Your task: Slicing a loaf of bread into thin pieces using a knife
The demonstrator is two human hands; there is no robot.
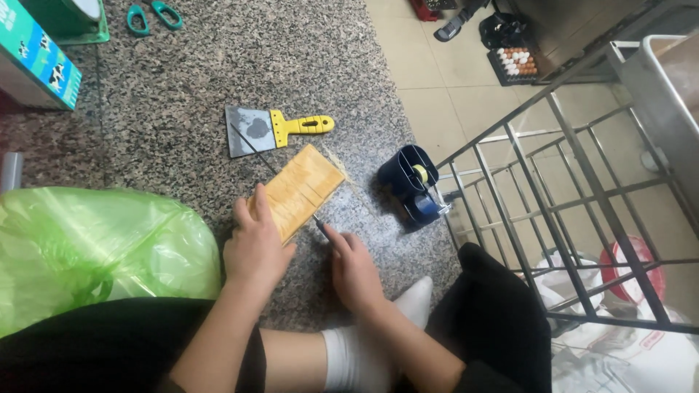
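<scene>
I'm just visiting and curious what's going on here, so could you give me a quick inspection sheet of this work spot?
Surface: speckled granite slab beside a tiled floor.
Job's things: yellow-tan scored block; long thin blade lying across it.
Clutter: yellow-handled scraper, green scissors, green plastic bag, dark tape dispenser, carton.
Grippers: left hand presses on the block; right hand grips the blade's near end.
Cables: nothing seen.
Surroundings: metal rack, tray of eggs.
</scene>
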